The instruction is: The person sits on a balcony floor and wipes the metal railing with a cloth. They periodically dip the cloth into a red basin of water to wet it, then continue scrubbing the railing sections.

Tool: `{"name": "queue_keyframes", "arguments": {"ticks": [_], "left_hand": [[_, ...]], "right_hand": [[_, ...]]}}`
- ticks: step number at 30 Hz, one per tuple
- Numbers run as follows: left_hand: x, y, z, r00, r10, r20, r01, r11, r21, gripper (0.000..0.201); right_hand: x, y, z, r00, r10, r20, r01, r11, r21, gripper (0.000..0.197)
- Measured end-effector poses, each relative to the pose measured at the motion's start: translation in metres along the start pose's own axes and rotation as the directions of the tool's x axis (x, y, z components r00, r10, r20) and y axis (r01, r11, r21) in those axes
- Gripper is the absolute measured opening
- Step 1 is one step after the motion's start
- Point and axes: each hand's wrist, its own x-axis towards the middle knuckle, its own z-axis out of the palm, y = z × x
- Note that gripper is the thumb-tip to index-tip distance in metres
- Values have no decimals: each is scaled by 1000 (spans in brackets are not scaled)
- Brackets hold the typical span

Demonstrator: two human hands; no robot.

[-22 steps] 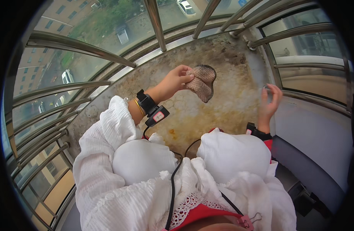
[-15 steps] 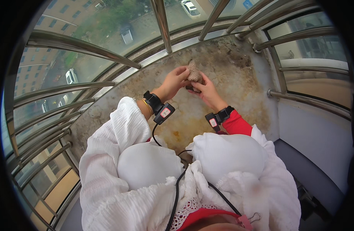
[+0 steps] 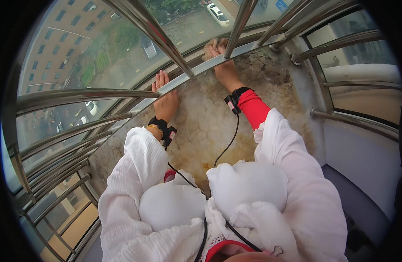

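Observation:
My right hand (image 3: 225, 65) reaches under the silver bottom rail, between two upright bars. It presses a crumpled tan-brown cloth (image 3: 215, 47) onto the ledge by the window, its fingers on top of the cloth. Further left, my left hand (image 3: 165, 98) also passes beneath the bottom rail (image 3: 183, 77). Its fingers lie stretched out on the dark window frame, holding nothing. A black strap with a small box sits on each wrist, each with a cable.
Metal bars (image 3: 159, 32) curve around me in front and on both sides. A stained, worn ledge (image 3: 205, 126) stretches under my arms. Behind the glass, far below, are a white car (image 3: 218, 15) and a building. To the right is a pale wall panel (image 3: 362, 159).
Both hands were together above the ledge with the cloth. They have parted and moved forward under the rail, the right taking the cloth to the window ledge, the left now resting on the frame.

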Motion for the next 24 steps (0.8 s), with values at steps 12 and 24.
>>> {"name": "queue_keyframes", "arguments": {"ticks": [12,24], "left_hand": [[18,-12,12,995,95,-33,-94,995,24,51],[25,8,4,995,98,18,-99,987,128,51]], "right_hand": [[42,102,-63,979,-202,6,190,910,-368,30],[16,57,-4,989,-140,47,142,989,-44,40]]}}
